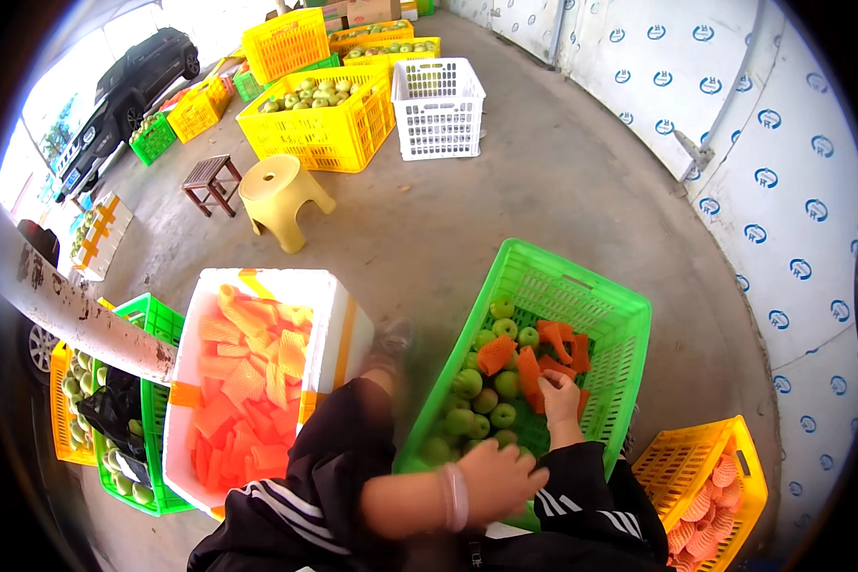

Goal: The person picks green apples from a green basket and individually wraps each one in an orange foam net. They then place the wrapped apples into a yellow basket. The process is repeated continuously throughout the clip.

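1. Clock directions taken from your right hand, which is inside the green crate.
2. Right grip: narrow. Your thumb and fingertips pinch an orange foam sleeve, which stands at 10 o'clock, just beside the palm and touching the fingertips.
3. Loose orange sleeves lie in the same crate: one at 10 o'clock, beyond the pinched piece; others at 12 and 1 o'clock, near your fingers.
4. Green fruit fills the crate's left part, from 8 round to 11 o'clock.
5. Your left hand is at 7 o'clock, over the crate's near end, fingers loosely bent; slightly blurred. Cannot tell whether it holds anything. A pale pink bracelet circles that wrist.
6. At 9 o'clock, well apart from the grip: a white foam box heaped with orange sleeves.
7. At 4 o'clock: a yellow crate containing pink foam nets.
8. Farther off: yellow stool at 10 o'clock, white crate at 11.
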`<state>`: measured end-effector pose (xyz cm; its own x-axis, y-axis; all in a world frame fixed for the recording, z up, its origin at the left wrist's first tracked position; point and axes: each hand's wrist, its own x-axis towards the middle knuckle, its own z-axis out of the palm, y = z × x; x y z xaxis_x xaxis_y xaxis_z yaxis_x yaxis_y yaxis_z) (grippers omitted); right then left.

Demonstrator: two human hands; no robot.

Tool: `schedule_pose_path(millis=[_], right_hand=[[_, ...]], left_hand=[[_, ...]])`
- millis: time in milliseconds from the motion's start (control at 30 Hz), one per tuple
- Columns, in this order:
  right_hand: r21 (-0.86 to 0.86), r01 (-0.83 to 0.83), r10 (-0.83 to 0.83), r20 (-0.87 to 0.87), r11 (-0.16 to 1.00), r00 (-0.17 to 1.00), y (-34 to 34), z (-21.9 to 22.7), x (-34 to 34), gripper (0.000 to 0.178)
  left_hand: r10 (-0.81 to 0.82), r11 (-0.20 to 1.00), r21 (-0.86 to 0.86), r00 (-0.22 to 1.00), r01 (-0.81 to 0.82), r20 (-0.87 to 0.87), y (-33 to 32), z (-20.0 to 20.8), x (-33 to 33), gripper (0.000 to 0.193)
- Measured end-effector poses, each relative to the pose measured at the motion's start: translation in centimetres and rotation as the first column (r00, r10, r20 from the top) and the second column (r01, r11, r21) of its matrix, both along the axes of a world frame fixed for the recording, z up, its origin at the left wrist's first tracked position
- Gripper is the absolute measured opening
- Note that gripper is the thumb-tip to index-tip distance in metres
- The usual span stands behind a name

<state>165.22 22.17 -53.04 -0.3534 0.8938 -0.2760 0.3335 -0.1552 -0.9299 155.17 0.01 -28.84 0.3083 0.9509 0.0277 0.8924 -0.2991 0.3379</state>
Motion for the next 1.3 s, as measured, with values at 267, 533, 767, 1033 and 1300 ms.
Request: schedule_pose_path(millis=[267, 533, 767, 1033, 1300], right_hand=[[-0.150, 0.126, -0.152, -0.179, 0.981, 0.972, -0.8, 0.0, 2.5, 0.023], [0.157, -0.010, -0.058, 0.425, 0.988, 0.903, 1.1, -5.1, 6.9, 0.064], [0.040, -0.474, 0.343, 0.637, 0.879, 0.690, 3.3, -11.2, 8.9, 0.063], [0.053, -0.544, 0.422, 0.569, 0.838, 0.706, 1.1, -16.9, 11.8, 0.047], [0.186, -0.193, 0.140, 0.265, 0.963, 0.954, -1.8, -3.7, 4.5, 0.023]], left_hand=[[0.130, 0.991, -0.005, 0.991, -0.131, -0.033, 0.2, -0.7, -1.5, 0.035], [0.129, 0.979, -0.151, 0.990, -0.137, -0.064, -1.9, -1.9, -2.3, 0.031], [0.086, 0.994, -0.059, 0.996, -0.087, -0.020, -2.6, -2.4, -1.1, 0.035], [0.089, 0.988, -0.124, 0.995, -0.094, -0.046, -1.6, -2.1, -2.8, 0.032], [0.249, 0.958, -0.186, 0.955, -0.218, 0.164, 0.1, -3.0, -3.5, 0.031]])
